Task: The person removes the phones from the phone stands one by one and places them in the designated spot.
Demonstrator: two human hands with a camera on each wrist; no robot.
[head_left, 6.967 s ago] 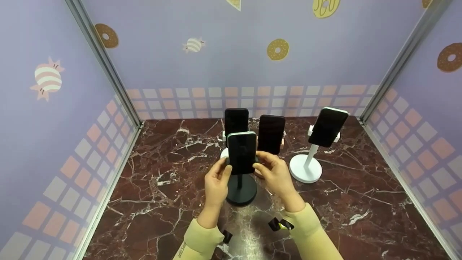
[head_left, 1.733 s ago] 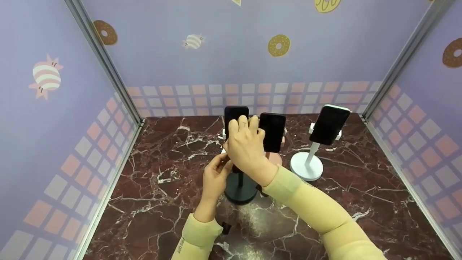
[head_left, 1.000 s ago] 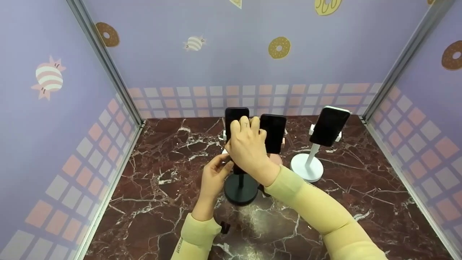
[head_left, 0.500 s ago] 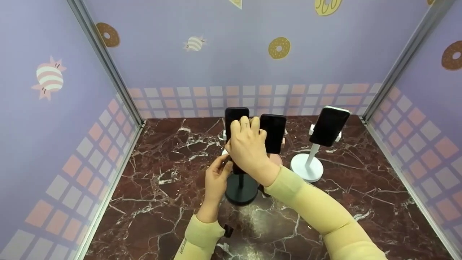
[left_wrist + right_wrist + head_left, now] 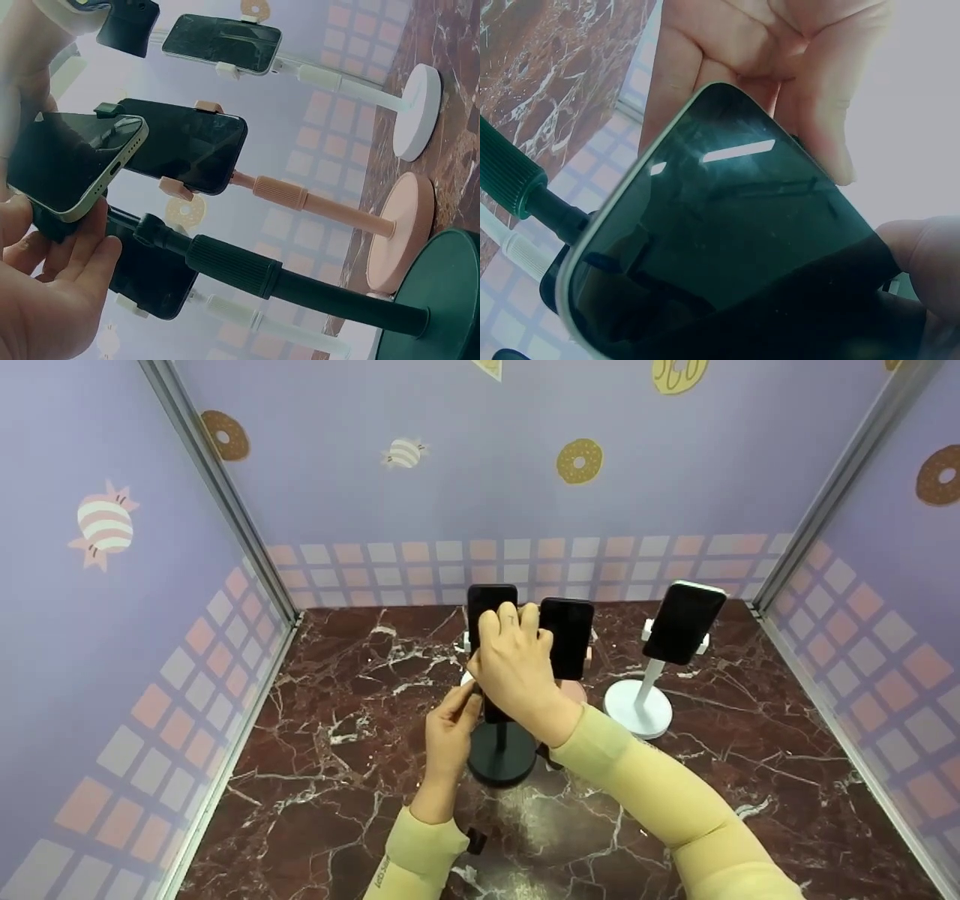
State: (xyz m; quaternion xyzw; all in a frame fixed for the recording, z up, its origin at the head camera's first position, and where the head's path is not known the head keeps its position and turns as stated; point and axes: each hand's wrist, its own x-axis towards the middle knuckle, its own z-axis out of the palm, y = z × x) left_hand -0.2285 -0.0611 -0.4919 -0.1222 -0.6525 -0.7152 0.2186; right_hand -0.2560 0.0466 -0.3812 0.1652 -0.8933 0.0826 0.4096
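- A dark-screened phone (image 5: 727, 247) is being gripped from above by the right hand (image 5: 516, 671), over the black stand (image 5: 500, 750).
- The stand's clamp is being pinched by the left hand (image 5: 450, 735).
- No readable writing is being shown.

This looks like a small staged booth, a mock-up set rather than a lived-in room. Three flat lilac wall panels (image 5: 465, 450) close in the far, left and right sides, joined at the corners by bare metal posts (image 5: 217, 487). The panels are printed with cartoon doughnuts (image 5: 578, 461) and striped sweets (image 5: 105, 523) above a band of pink and white squares (image 5: 525, 570). The surface (image 5: 337, 780) is dark red marble with white veins, filling the booth from panel to panel. On it stand only phone stands — a display-like row, nothing domestic.
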